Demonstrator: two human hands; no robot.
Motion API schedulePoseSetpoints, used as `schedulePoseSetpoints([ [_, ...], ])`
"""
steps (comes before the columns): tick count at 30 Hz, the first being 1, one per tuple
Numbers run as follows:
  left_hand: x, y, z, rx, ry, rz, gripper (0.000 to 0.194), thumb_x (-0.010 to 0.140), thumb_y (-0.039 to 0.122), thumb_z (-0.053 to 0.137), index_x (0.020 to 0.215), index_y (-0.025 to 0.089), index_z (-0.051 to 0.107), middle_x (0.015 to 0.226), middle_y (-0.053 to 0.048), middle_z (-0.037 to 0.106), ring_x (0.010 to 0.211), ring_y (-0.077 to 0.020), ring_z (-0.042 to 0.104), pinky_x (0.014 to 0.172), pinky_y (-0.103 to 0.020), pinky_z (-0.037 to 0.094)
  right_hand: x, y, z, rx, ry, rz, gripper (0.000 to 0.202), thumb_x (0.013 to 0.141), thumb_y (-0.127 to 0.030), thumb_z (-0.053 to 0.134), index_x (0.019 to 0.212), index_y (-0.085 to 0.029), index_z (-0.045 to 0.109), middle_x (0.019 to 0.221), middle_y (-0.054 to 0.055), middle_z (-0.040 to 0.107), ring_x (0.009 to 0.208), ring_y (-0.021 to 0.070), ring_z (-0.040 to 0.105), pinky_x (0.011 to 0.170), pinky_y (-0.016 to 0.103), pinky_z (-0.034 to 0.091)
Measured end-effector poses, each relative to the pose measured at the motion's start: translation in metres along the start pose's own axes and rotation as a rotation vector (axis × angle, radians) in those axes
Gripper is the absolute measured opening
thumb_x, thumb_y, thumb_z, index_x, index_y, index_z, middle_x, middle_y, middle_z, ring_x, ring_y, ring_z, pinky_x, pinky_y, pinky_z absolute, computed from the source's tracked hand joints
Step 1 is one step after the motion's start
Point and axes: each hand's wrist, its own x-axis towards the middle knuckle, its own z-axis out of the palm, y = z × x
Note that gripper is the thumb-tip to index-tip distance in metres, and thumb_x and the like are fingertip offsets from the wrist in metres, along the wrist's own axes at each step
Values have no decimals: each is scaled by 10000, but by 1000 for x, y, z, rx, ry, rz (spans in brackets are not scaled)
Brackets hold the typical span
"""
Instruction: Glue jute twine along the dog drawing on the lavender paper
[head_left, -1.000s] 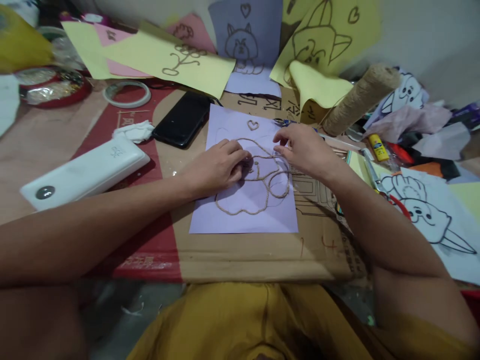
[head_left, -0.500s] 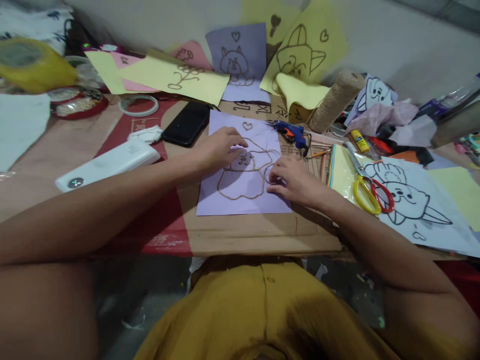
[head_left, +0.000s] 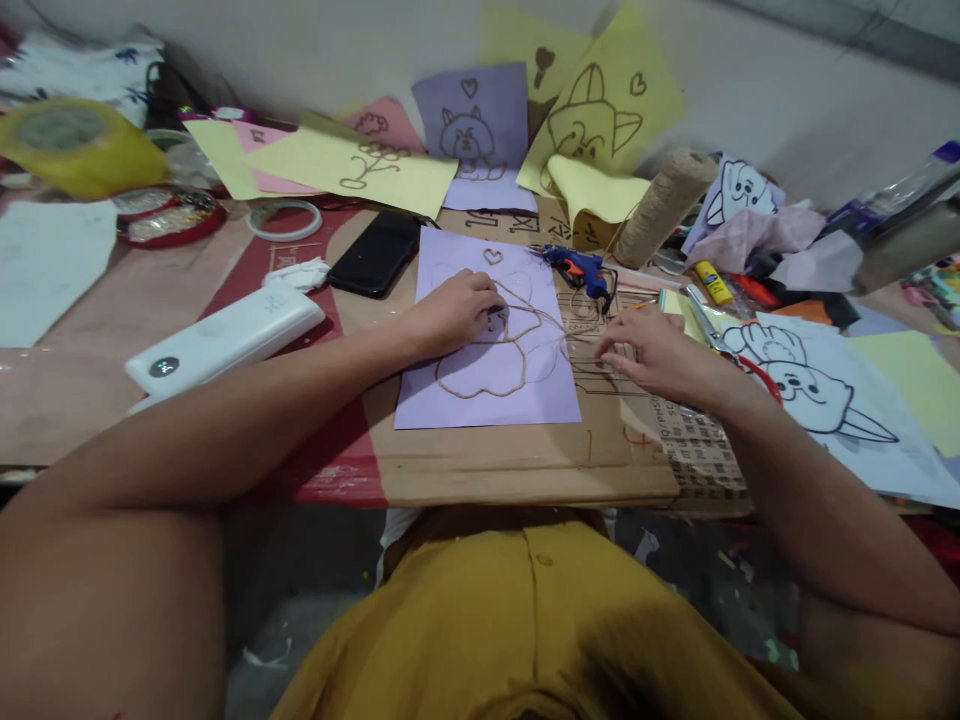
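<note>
A sheet of purple paper lies in front of me with a figure outlined in brown twine and a small twine heart near its top. My left hand rests on the sheet, fingers curled together at the twine by the figure's upper part; its fingertips are partly hidden. From there a loose loop of twine runs right past the paper's edge. Just off that edge, my right hand hovers over the cardboard, fingers bent and slightly apart, with nothing clearly visible between them.
Behind the sheet lie a blue glue gun and a black phone. A white power bank sits left. To the right are scissors, a glue stick and a printed drawing. A twine roll stands at the back.
My right hand has moved right, off the paper and over the cardboard. The left hand has shifted slightly right and down, its fingers closing in at the twine. The view has shifted a little.
</note>
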Motion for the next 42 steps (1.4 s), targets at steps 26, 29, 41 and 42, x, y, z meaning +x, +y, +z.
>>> schedulePoseSetpoints([
  [26,-5,-5,9,-30,78,-4,446,838,31,467,1150,100,778,1136,-137,705,1036,-276,591,1013,-441,509,104,-48,45,-75,164,77,314,974,-154,419,1087,-117,709,1115,220,693,1084,337,587,989,471,447],
  [29,-6,-6,10,-31,92,-2,429,848,34,465,1133,104,778,1131,-134,707,1033,-273,593,1010,-445,512,110,-48,46,6,178,107,331,962,-103,386,1135,-126,667,1140,219,686,1071,333,595,966,456,453],
  [41,-8,-3,4,-132,112,-148,445,867,53,443,1180,139,748,1134,-118,740,1096,-253,641,1035,-424,521,111,-36,52,196,199,-52,254,900,-188,623,1141,-184,704,1117,119,650,1001,247,581,918,367,448],
  [42,-9,-3,2,-154,145,-195,436,868,57,445,1171,145,746,1118,-108,750,1080,-243,655,1018,-408,529,111,-36,53,194,206,-53,238,900,-193,642,1126,-192,717,1116,111,646,992,241,578,902,361,444],
])
